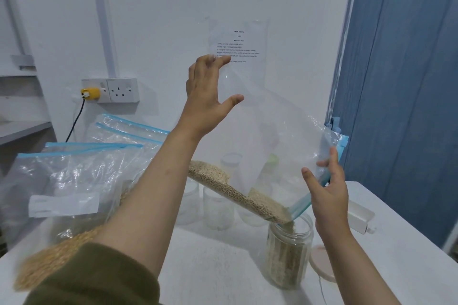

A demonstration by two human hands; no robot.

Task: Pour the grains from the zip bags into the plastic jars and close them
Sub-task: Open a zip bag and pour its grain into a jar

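Pouring was underway: the left hand [208, 91] pinched the clear blue-zipped bag's [270, 136] raised corner, the right hand [328, 188] gripped its mouth, pale grains [238, 190] streaming into the clear plastic jar [288, 252]. Next, probably emptying, then lidding.

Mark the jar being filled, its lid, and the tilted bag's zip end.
jar [287, 255], head view, grain-filled wall.
lid [321, 262], head view, pink top beside the jar.
bag [301, 205], head view, blue zip strip.
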